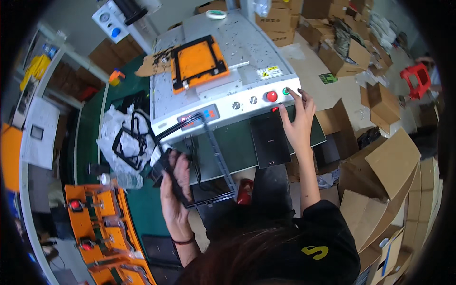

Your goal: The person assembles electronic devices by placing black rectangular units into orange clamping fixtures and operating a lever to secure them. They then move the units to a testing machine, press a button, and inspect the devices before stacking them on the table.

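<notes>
My left hand [175, 197] is closed round one side of a black rectangular plastic frame [219, 161], tilted in front of the machine. Some dark material lies against its palm, too dim to make out. My right hand [298, 121] holds nothing, its fingers apart. Its index fingertip is at the green button [286, 91] on the machine's white front panel [223, 107], right of a red knob [271, 96]. On the machine's bed lies an orange plate [198, 61] with a black frame round it. A flat black panel [270, 141] lies below the right end of the control panel.
Black frames [130, 137] lie on a white plastic bag [107, 126] at the left. Orange fixtures [102, 232] with red clamps stand lower left, near a clear bottle [129, 180]. Open cardboard boxes [380, 175] crowd the right, with a red stool [415, 80] farther back.
</notes>
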Tool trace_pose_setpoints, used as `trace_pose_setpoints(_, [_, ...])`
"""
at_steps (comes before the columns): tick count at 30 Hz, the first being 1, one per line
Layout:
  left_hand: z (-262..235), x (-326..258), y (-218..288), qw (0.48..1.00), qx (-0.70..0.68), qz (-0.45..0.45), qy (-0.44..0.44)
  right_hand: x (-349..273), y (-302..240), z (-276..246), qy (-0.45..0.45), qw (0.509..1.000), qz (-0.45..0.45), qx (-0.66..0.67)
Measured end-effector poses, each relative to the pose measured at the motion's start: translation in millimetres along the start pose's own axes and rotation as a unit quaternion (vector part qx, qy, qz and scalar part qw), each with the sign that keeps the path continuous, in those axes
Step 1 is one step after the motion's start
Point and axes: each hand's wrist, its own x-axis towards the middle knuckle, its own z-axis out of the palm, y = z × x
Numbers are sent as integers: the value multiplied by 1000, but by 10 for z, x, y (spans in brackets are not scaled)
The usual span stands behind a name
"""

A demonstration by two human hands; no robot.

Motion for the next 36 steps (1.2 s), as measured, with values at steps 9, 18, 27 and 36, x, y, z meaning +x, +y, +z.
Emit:
trace_pose_setpoints(9, [58, -142, -642, 951, -189, -242, -43, -260, -896, 52, -361, 325, 114, 867])
trace_pose_setpoints(18, [133, -310, -1090, 889, -94, -409, -183, -680, -1020, 238, -405, 152, 172, 885])
trace_pose_setpoints(27, [-456, -427, -491, 923, -201, -250, -213, -1129, -282, -214, -145, 986, 76, 12])
trace_pose_setpoints(36, [-649, -383, -356, 950, -175, -216, -143, -1451, -272, -214, -168, 977, 84, -99])
